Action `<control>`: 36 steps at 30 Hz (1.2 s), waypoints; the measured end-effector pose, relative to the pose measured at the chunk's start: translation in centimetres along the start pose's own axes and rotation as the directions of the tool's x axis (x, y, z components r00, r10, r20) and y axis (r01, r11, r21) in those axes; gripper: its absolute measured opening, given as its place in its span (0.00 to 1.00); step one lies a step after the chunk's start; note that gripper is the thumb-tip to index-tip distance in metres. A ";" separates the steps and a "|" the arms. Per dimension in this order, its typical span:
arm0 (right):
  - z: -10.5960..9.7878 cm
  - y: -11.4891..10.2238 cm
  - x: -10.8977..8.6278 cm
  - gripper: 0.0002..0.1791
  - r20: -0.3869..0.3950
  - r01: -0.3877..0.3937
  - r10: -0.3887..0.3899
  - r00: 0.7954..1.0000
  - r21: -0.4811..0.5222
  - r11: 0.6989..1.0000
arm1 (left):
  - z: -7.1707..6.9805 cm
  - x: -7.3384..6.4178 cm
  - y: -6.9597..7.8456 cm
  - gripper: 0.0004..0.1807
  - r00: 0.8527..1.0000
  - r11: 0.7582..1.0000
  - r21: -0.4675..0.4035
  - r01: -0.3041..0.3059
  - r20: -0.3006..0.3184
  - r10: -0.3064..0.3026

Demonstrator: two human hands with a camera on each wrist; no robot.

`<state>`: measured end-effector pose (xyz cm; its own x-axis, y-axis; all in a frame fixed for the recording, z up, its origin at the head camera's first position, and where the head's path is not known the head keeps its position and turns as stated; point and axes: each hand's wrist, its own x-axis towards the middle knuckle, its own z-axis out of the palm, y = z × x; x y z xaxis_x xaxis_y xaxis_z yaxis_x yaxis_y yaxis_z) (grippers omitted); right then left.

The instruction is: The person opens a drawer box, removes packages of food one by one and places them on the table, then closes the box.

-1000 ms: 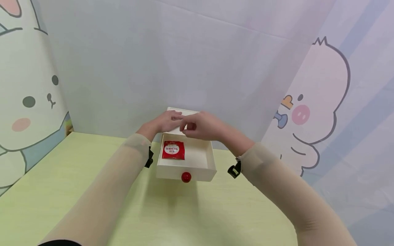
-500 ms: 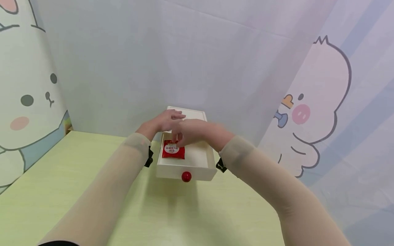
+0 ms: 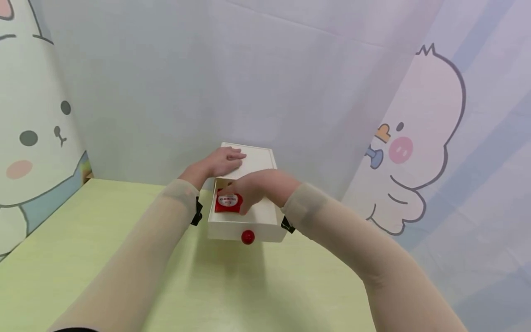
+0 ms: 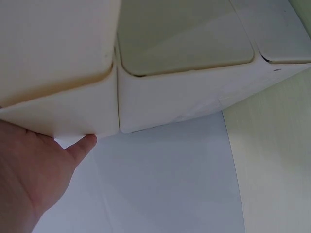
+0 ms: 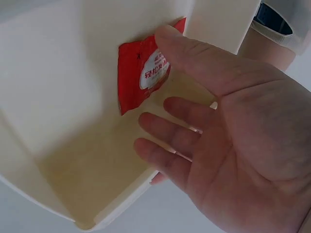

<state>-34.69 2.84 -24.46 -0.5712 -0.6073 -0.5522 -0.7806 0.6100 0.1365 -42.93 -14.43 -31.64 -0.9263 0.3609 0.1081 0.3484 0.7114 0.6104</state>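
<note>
A white drawer (image 3: 227, 230) with a round red knob (image 3: 248, 237) stands pulled out of a small white drawer unit (image 3: 259, 158). Flat in its left part lies a red packet (image 5: 130, 77) with a white oval label. My right hand (image 3: 252, 186) reaches down into the drawer over this packet, thumb and fingers spread apart. In the right wrist view the thumb (image 5: 172, 41) overlaps the packet's edge, while the fingers extend below it. My left hand (image 3: 221, 162) rests on top of the unit, its thumb along the side edge in the left wrist view.
The unit stands on a pale yellow-green table (image 3: 137, 221), close to a light grey curtain (image 3: 157, 92). Cartoon-printed cloth hangs on both sides. A black wrist mount (image 3: 197, 213) sits on the left wrist.
My right hand has moved left and down from above the unit's front into the drawer, its fingers spreading over the packet. The left hand stays on the unit.
</note>
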 end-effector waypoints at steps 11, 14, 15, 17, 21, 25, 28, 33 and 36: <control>0.6 -0.4 0.1 0.53 0.091 -0.099 0.105 0.990 -0.070 0.993 | -0.1 0.0 0.0 0.31 1.000 1.000 0.004 -0.008 -0.004 0.008; 1.0 -0.3 0.1 0.52 0.078 -0.082 0.087 0.993 -0.060 0.995 | -0.1 0.1 0.0 0.31 1.000 1.000 0.010 -0.003 -0.003 0.003; 1.2 -0.3 0.1 0.51 0.077 -0.078 0.082 0.994 -0.055 0.995 | -0.1 0.1 -0.1 0.31 1.000 1.000 0.011 -0.001 -0.002 0.001; 1.5 -0.3 0.1 0.49 0.066 -0.075 0.079 0.995 -0.058 0.996 | -0.1 0.1 -0.1 0.31 1.000 1.000 0.006 0.001 -0.001 -0.001; 1.9 -0.4 -0.1 0.46 0.038 -0.078 0.082 0.996 -0.097 0.992 | 0.0 0.1 0.0 0.30 1.000 1.000 0.000 0.008 -0.006 -0.008; 2.3 -0.1 0.0 0.43 0.001 -0.067 0.068 0.998 -0.137 0.988 | 0.0 0.0 0.1 0.31 1.000 1.000 -0.003 0.011 -0.006 -0.011; 2.8 0.1 0.1 0.41 -0.030 -0.066 0.062 0.998 -0.156 0.986 | 0.0 0.0 0.1 0.31 1.000 1.000 -0.004 0.011 -0.006 -0.011; 3.1 0.1 0.0 0.43 -0.060 -0.073 0.064 0.996 -0.165 0.984 | 0.0 0.0 0.1 0.31 1.000 1.000 -0.001 0.005 -0.008 -0.005; 3.2 0.1 -0.1 0.42 -0.064 -0.082 0.073 0.995 -0.149 0.985 | 0.0 0.1 0.0 0.30 1.000 1.000 -0.002 0.000 -0.011 0.000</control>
<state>-33.88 4.61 -27.04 -0.6415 -0.5928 -0.4869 -0.7605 0.5747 0.3022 -43.01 -14.37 -31.67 -0.9279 0.3542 0.1163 0.3478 0.7101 0.6122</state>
